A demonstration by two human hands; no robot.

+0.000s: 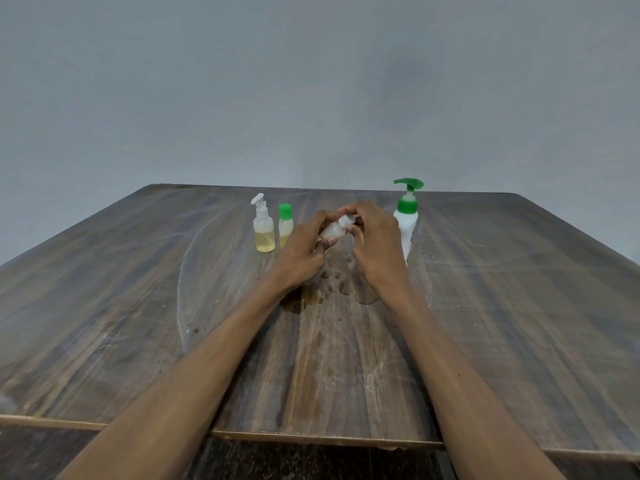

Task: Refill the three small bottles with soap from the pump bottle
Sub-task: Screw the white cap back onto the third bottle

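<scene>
Partly hidden small bottle (pixel 333 230), both hands' fingers (pixel 360 233) around it

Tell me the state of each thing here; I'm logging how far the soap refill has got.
Spray bottle: upright, capped, part full of yellow soap.
Green-capped bottle: upright, capped, holding some yellow soap.
Small bottle: tilted, held off the table, white top on.
Pump bottle: upright, green pump on.
Left hand: grips the small bottle's body.
Right hand: fingers around its top.
Table: wet with spills near the hands.
</scene>
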